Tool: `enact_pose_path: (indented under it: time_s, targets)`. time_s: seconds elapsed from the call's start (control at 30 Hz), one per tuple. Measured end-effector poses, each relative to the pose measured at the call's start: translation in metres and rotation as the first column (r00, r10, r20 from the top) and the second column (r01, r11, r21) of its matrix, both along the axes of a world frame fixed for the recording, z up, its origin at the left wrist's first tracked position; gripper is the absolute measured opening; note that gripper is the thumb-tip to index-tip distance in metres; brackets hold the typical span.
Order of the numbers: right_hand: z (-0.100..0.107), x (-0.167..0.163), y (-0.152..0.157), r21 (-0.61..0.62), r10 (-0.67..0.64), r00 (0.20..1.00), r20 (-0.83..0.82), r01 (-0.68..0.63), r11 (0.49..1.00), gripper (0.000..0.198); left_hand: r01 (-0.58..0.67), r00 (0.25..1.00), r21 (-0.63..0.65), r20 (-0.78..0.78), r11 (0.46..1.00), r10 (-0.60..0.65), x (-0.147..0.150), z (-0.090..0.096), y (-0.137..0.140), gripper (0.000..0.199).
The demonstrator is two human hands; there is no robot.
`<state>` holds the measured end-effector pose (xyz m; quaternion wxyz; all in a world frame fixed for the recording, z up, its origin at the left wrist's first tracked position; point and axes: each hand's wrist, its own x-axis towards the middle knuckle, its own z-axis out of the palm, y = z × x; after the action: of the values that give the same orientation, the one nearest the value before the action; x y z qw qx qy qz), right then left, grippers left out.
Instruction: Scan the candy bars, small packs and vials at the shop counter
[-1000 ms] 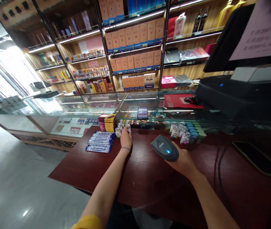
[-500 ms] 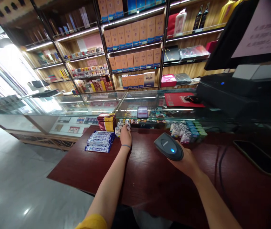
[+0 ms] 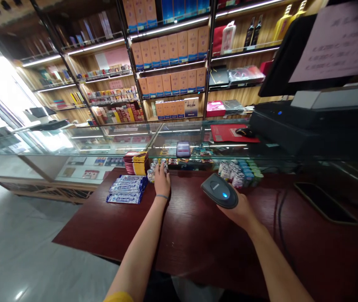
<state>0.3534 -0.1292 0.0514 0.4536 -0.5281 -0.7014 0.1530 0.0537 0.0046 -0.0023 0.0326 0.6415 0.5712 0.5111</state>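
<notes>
My right hand (image 3: 240,212) is wrapped round a dark barcode scanner (image 3: 219,191) with a lit blue light, held over the dark red wooden counter. Over at the left, my left hand (image 3: 162,181) lies with fingers stretched forward at a cluster of small jars with silvery lids (image 3: 150,175); its fingertips cover part of them, and whether they touch is hard to tell. Just left of these jars stands a stack of red and yellow packets (image 3: 136,163). In front of that stack lie several blue and white wrapped bars (image 3: 126,188) in a row.
More small jars (image 3: 238,179) stand in rows beyond the scanner, beside blue and green ones (image 3: 251,172). A dark phone (image 3: 326,202) and a cable (image 3: 280,222) lie at the right. Behind are a glass display case (image 3: 118,142), a small screen device (image 3: 183,149) and a monitor (image 3: 287,54).
My left hand's fingers have gone from curled at the jars to stretched out flatter. The scanner stays in my right hand, almost unmoved. The whole view has shifted slightly.
</notes>
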Motion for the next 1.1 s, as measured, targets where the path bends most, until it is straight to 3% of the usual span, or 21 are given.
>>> enact_pose_path:
  time_s: [0.2,0.33,0.57,0.7,0.8,0.93,1.1]
  targets:
    - [0.001,0.009,0.006,0.008,-0.137,0.979,-0.150,0.140,0.990,0.053,0.027,0.999,0.180,-0.029,0.983,-0.022,0.004,0.005,-0.005,0.048]
    - [0.008,0.031,0.009,0.057,-0.273,0.930,-0.245,0.295,0.954,0.037,0.191,0.981,0.259,-0.022,0.947,-0.192,0.034,0.011,-0.009,0.043]
    - [0.016,0.070,0.005,0.013,-0.436,0.809,-0.394,0.479,0.878,0.038,0.496,0.852,0.076,0.148,0.865,-0.502,0.140,0.005,-0.023,0.049]
    - [0.015,0.084,0.004,-0.023,-0.464,0.719,-0.517,0.530,0.848,0.032,0.596,0.786,0.018,0.196,0.803,-0.587,0.203,0.003,-0.035,0.051]
    - [0.015,0.091,0.003,-0.024,-0.474,0.692,-0.544,0.552,0.833,0.029,0.602,0.782,-0.005,0.205,0.799,-0.588,0.239,0.001,-0.041,0.061]
    - [0.017,0.092,0.001,-0.021,-0.469,0.690,-0.551,0.551,0.834,0.028,0.597,0.794,-0.064,0.186,0.800,-0.578,0.265,-0.004,-0.041,0.070]
    - [0.022,0.086,0.001,-0.024,-0.437,0.692,-0.575,0.519,0.854,0.031,0.612,0.785,-0.078,0.174,0.787,-0.594,0.269,-0.006,-0.042,0.057]
